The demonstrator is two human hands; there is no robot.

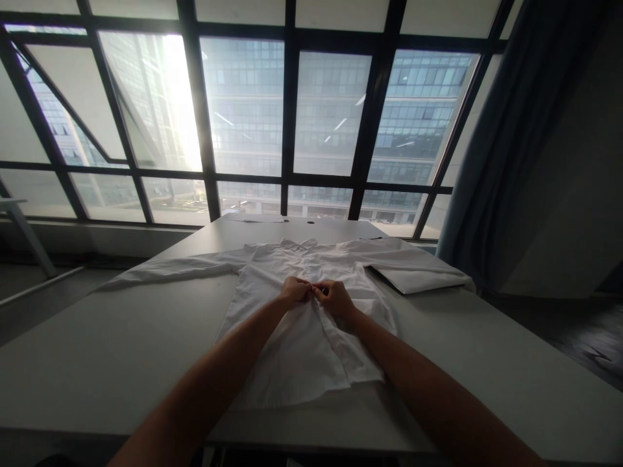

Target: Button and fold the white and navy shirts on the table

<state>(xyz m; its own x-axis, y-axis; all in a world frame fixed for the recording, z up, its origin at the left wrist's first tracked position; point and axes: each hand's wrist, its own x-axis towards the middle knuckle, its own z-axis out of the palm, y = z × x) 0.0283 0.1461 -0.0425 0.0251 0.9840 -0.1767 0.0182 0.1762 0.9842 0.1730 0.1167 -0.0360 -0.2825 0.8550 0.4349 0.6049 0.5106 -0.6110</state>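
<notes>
A white long-sleeved shirt [292, 363] lies spread out on the table, its collar toward the window and its hem toward me. One sleeve [180, 264] stretches out to the left; the other runs to the right. My left hand [296, 290] pinches the shirt's front edge near the middle of the chest. Right beside it, my right hand [335, 298] is closed on the same front placket, fingertips meeting those of the left. Whatever small part of the placket sits between the fingertips is too small to make out.
The white table [160, 350] reaches toward large windows. A flat white item with a dark edge [418, 280] lies on the right sleeve. A flat pale sheet [257, 218] rests at the table's far end. A dark blue curtain [506, 143] hangs at right.
</notes>
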